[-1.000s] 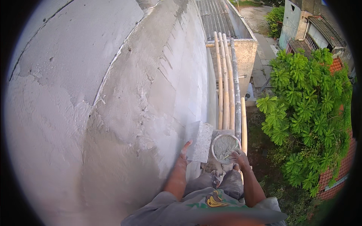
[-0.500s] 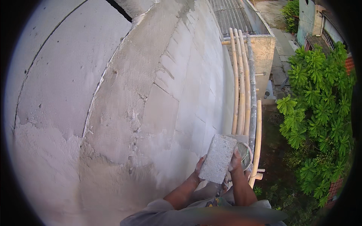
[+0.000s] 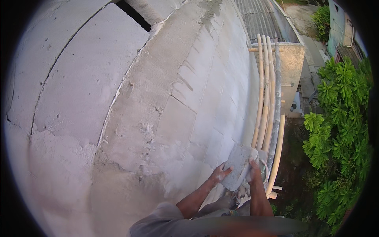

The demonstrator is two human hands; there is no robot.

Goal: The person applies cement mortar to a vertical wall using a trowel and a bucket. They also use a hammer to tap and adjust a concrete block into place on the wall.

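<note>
A grey rectangular concrete block (image 3: 238, 168) is held between my two hands, in front of my body and close to the wall. My left hand (image 3: 222, 173) grips its left edge with the thumb lying on the upper face. On the opposite edge, my right hand (image 3: 254, 170) has its fingers wrapped round the side, thumb on top. The block's upper face looks fairly smooth, with paler edges. Partly hidden behind the block and my right hand is a bucket (image 3: 263, 162), only part of its rim showing.
A rough, partly plastered block wall (image 3: 173, 118) fills the left and middle. Several bamboo poles (image 3: 271, 94) run along its right side, high above the ground. Beyond them are a leafy tree (image 3: 343, 118), a corrugated roof (image 3: 258, 19) and a low wall (image 3: 294, 63).
The block has been tilted in my hands, showing a smoother, darker face and covering more of the bucket. The wall and poles have shifted right and down in the view.
</note>
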